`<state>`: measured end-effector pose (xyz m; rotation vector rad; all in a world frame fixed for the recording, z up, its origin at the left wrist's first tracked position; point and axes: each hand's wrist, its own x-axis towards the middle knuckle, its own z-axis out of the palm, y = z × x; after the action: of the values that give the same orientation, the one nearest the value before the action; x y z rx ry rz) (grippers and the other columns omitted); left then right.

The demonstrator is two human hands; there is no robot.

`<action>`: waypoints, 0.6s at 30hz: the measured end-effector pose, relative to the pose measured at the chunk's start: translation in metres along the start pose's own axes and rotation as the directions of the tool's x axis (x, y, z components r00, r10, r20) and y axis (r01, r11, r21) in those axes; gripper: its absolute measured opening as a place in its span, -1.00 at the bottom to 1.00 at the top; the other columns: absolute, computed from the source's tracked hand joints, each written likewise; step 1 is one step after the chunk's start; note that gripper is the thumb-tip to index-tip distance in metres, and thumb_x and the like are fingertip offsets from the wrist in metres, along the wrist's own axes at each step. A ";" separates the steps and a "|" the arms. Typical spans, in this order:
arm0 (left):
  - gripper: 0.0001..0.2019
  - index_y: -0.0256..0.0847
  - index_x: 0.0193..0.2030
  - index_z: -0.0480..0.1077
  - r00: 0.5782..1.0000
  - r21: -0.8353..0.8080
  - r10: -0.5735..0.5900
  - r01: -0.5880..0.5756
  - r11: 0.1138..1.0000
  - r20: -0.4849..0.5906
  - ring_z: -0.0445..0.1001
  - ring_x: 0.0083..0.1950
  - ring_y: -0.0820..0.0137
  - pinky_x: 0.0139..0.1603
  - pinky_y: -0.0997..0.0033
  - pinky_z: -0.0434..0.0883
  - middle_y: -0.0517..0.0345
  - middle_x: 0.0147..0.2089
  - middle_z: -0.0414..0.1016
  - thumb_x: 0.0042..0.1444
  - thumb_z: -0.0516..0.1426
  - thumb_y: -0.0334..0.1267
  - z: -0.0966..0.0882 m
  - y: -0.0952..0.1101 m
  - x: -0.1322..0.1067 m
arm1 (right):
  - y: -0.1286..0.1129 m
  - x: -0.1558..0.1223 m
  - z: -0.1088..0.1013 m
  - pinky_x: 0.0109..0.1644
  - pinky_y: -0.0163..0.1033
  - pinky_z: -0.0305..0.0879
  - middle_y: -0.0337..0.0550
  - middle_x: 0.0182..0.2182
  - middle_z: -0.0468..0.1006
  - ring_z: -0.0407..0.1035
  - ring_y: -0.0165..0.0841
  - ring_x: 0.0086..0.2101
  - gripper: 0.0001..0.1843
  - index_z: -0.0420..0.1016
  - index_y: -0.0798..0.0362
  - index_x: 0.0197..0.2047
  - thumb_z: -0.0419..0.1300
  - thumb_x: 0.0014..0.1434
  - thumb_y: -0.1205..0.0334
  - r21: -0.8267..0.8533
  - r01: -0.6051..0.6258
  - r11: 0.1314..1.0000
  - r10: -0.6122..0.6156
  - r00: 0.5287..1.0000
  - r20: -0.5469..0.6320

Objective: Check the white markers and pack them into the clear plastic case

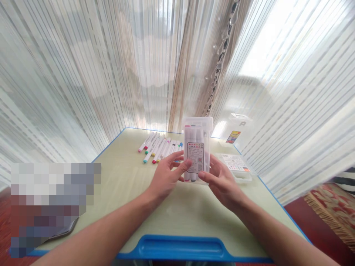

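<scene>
A clear plastic marker case (196, 129) stands upright between my hands above the table, a few markers showing through its side. On its front is a white printed label (195, 153). My left hand (168, 171) grips the case's left side, thumb across the front. From the right, my right hand (222, 179) holds the lower edge, thumb also on the front. Behind my left hand lies a spread of loose white markers (156, 147) with coloured ends, some partly hidden by the hand and case.
An opened clear plastic box (235, 166) with its lid raised sits at the table's back right. The pale green table (124, 184) has a blue edge and a blue front tray (181, 246). A sheer striped curtain (138, 74) hangs behind. The left corner is blurred out.
</scene>
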<state>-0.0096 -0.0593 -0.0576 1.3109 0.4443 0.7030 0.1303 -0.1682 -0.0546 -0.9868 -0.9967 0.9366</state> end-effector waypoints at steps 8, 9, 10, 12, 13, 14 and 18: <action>-0.48 -0.23 0.09 0.50 0.995 -0.152 -0.055 0.068 0.986 0.087 0.57 0.05 0.06 -0.14 0.17 0.59 -0.16 0.07 0.59 0.03 0.37 -0.01 0.000 0.003 -0.002 | -0.008 0.002 0.002 0.27 0.14 0.30 -0.05 0.17 0.54 0.38 -0.03 0.18 -0.44 0.49 -0.08 0.19 0.41 0.10 0.14 -0.012 -0.009 1.000 0.009 1.000 0.015; -0.48 -0.24 0.09 0.50 0.995 -0.157 -0.056 0.068 0.985 0.080 0.58 0.04 0.06 -0.15 0.17 0.59 -0.17 0.07 0.59 0.03 0.37 -0.02 0.000 0.003 -0.002 | -0.008 0.002 0.001 0.28 0.14 0.28 -0.05 0.17 0.54 0.38 -0.03 0.18 -0.43 0.49 -0.08 0.20 0.41 0.11 0.13 -0.026 -0.008 1.000 0.008 1.000 0.018; -0.48 -0.24 0.09 0.50 0.996 -0.159 -0.056 0.067 0.985 0.076 0.58 0.03 0.06 -0.16 0.17 0.59 -0.17 0.06 0.60 0.03 0.37 -0.02 0.000 0.004 -0.002 | -0.007 0.002 0.001 0.29 0.14 0.27 -0.06 0.17 0.54 0.37 -0.04 0.18 -0.42 0.48 -0.08 0.20 0.41 0.11 0.13 -0.037 -0.008 0.999 0.008 1.000 0.021; -0.48 -0.23 0.09 0.50 0.996 -0.156 -0.051 0.062 0.986 0.073 0.59 0.01 0.07 -0.19 0.19 0.59 -0.16 0.06 0.60 0.05 0.36 -0.02 0.000 0.004 -0.002 | -0.006 0.002 0.000 0.30 0.15 0.25 -0.06 0.16 0.55 0.37 -0.04 0.18 -0.41 0.48 -0.06 0.21 0.40 0.11 0.11 -0.048 -0.004 0.999 0.004 1.000 0.015; -0.49 -0.23 0.09 0.50 0.996 -0.153 -0.049 0.059 0.987 0.073 0.59 0.01 0.08 -0.19 0.21 0.58 -0.16 0.06 0.60 0.05 0.36 -0.02 0.000 0.004 -0.002 | -0.006 0.003 -0.001 0.29 0.15 0.26 -0.05 0.15 0.56 0.38 -0.04 0.17 -0.42 0.48 -0.06 0.21 0.40 0.12 0.10 -0.050 -0.003 0.999 0.003 1.000 0.005; -0.49 -0.23 0.09 0.50 0.996 -0.149 -0.046 0.057 0.987 0.071 0.60 0.00 0.09 -0.20 0.23 0.58 -0.16 0.06 0.60 0.06 0.35 -0.02 0.000 0.004 -0.002 | -0.006 0.003 -0.001 0.27 0.15 0.27 -0.04 0.13 0.57 0.39 -0.04 0.15 -0.42 0.49 -0.06 0.21 0.40 0.12 0.09 -0.051 -0.004 0.999 0.003 1.000 -0.010; -0.50 -0.25 0.10 0.49 0.998 -0.143 -0.046 0.052 0.988 0.047 0.59 0.00 0.11 -0.24 0.29 0.57 -0.17 0.09 0.58 0.07 0.35 -0.04 -0.002 0.005 -0.002 | -0.004 0.004 -0.004 0.21 0.13 0.31 -0.02 0.10 0.59 0.43 -0.05 0.11 -0.41 0.48 -0.08 0.22 0.40 0.12 0.06 -0.053 -0.008 0.999 0.003 0.996 -0.094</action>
<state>-0.0134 -0.0590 -0.0535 1.1729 0.3817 0.6524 0.1361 -0.1666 -0.0513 -1.0694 -0.9444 0.8639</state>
